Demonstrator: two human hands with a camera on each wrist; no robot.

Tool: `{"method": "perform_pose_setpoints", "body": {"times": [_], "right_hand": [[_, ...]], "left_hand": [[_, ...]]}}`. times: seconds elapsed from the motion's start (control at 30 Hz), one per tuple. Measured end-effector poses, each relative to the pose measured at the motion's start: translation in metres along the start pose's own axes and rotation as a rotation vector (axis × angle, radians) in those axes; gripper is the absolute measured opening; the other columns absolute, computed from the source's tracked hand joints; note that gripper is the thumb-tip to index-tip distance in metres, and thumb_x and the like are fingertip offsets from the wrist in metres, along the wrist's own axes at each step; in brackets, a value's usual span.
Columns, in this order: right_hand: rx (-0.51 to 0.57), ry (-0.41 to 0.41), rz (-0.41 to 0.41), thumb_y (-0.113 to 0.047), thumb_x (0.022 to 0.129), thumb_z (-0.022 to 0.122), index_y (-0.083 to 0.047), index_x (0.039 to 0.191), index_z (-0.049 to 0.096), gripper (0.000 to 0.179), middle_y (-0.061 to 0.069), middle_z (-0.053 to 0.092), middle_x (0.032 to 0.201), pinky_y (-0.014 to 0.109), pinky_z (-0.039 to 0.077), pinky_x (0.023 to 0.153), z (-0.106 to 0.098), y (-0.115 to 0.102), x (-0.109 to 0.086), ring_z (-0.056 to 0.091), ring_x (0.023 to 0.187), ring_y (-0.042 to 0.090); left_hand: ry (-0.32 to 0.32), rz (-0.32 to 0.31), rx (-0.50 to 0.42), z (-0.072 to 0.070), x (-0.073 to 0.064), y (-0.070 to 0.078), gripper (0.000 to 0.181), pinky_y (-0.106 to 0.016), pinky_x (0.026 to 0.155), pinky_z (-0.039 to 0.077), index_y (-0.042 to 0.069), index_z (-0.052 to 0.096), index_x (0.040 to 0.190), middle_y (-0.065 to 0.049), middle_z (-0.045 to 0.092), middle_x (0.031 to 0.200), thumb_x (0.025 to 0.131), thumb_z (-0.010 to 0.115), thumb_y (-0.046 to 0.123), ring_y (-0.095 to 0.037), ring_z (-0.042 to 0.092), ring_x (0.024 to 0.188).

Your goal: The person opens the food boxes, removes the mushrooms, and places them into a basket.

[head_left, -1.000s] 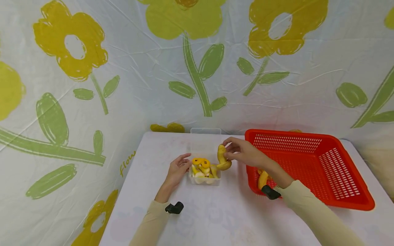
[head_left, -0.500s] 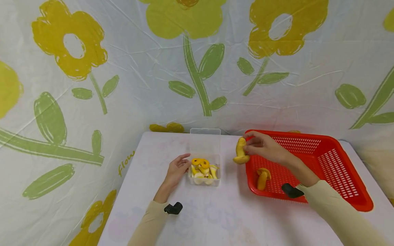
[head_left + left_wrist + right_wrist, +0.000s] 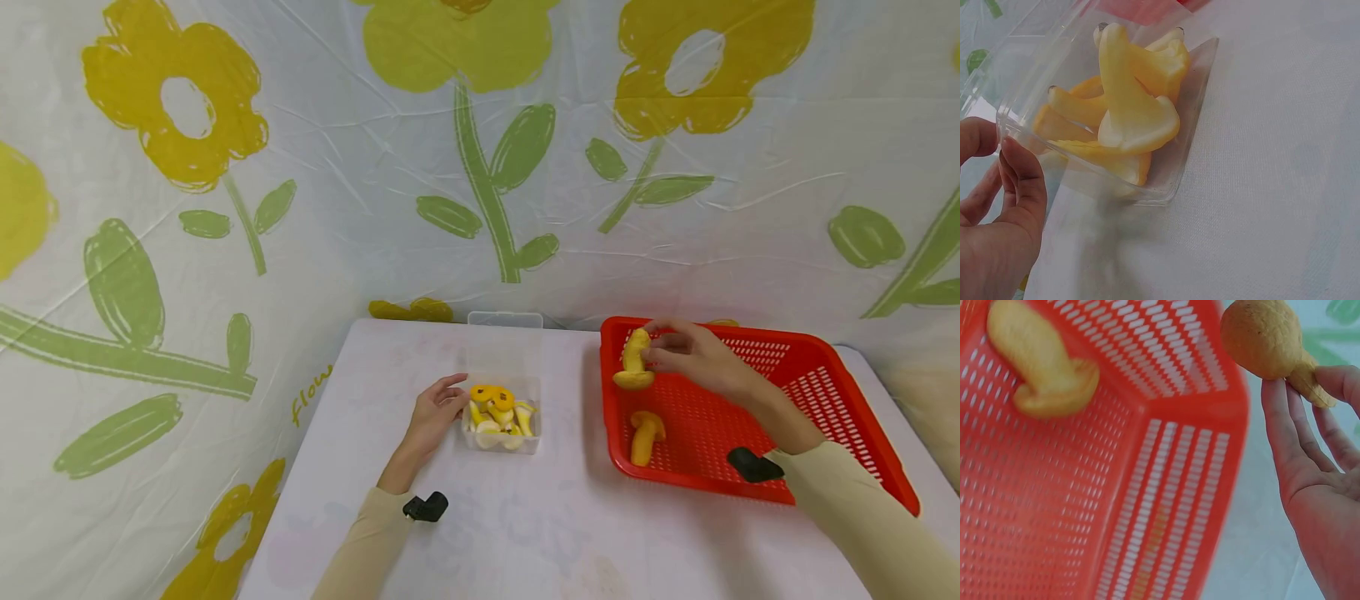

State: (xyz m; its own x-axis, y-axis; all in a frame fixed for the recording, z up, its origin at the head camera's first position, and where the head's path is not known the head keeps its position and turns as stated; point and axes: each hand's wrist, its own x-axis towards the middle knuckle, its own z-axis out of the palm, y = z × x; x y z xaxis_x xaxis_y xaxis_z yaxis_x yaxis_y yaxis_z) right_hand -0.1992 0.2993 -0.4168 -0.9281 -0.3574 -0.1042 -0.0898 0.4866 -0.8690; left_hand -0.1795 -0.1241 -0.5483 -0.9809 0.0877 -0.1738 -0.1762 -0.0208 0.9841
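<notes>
My right hand (image 3: 701, 358) pinches a yellow mushroom (image 3: 634, 367) by its stem, cap downward, over the left side of the red basket (image 3: 621, 465). The right wrist view shows thumb and fingers round the stem beneath a rounded cap (image 3: 1263, 337). A second yellow mushroom (image 3: 645, 437) lies inside the basket near its front left corner. My left hand (image 3: 437, 408) is at the left side of a clear plastic box (image 3: 1175, 181), its thumb and forefinger pinching the rim. Several yellow-and-white mushroom pieces (image 3: 1129, 106) fill the box.
The box's clear lid (image 3: 504, 342) stands raised behind it. A flower-printed cloth (image 3: 337, 208) hangs behind and left of the white table (image 3: 525, 533). The basket's tall perforated walls take up the table's right side.
My right hand has carried the mushroom rightward from beside the clear box to over the red basket. The mushroom in the basket now shows fully. My left hand has stayed at the box.
</notes>
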Motion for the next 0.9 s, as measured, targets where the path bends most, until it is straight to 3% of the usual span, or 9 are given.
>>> {"method": "perform_pose_setpoints", "body": {"times": [0.17,0.4,0.67,0.9], "right_hand": [[-0.056,0.01,0.038,-0.024,0.104,0.063,0.0,0.139,0.046,0.046,0.022,0.063,0.12,0.034,0.059,0.086,-0.009,0.016,0.001,0.066,0.102,0.023],[-0.078,-0.017,0.056,-0.021,0.106,0.06,0.004,0.139,0.045,0.045,0.023,0.062,0.12,0.037,0.059,0.088,-0.012,0.038,0.007,0.065,0.105,0.029],[-0.086,-0.07,0.109,-0.018,0.105,0.061,0.009,0.139,0.045,0.046,0.025,0.062,0.121,0.045,0.058,0.09,-0.001,0.063,0.022,0.066,0.106,0.035],[-0.094,-0.115,0.158,-0.017,0.104,0.062,0.012,0.136,0.044,0.047,0.027,0.061,0.12,0.047,0.058,0.09,0.011,0.072,0.03,0.066,0.105,0.035]], "left_hand": [[0.011,0.01,-0.001,0.0,0.001,-0.001,0.043,-0.022,0.073,0.053,0.006,0.061,0.139,-0.012,0.064,0.109,0.098,0.071,0.014,-0.019,0.058,0.084],[0.01,0.023,-0.01,0.002,0.001,-0.001,0.041,-0.022,0.073,0.053,0.004,0.062,0.138,-0.009,0.065,0.105,0.098,0.07,0.011,-0.02,0.058,0.083],[0.018,0.024,0.002,0.003,0.001,-0.001,0.041,-0.021,0.073,0.053,0.003,0.061,0.139,-0.01,0.064,0.106,0.099,0.068,0.009,-0.018,0.058,0.082],[0.025,0.002,0.008,0.001,0.0,-0.001,0.042,-0.021,0.074,0.053,0.006,0.061,0.14,-0.009,0.063,0.106,0.099,0.069,0.012,-0.022,0.057,0.087]]}}
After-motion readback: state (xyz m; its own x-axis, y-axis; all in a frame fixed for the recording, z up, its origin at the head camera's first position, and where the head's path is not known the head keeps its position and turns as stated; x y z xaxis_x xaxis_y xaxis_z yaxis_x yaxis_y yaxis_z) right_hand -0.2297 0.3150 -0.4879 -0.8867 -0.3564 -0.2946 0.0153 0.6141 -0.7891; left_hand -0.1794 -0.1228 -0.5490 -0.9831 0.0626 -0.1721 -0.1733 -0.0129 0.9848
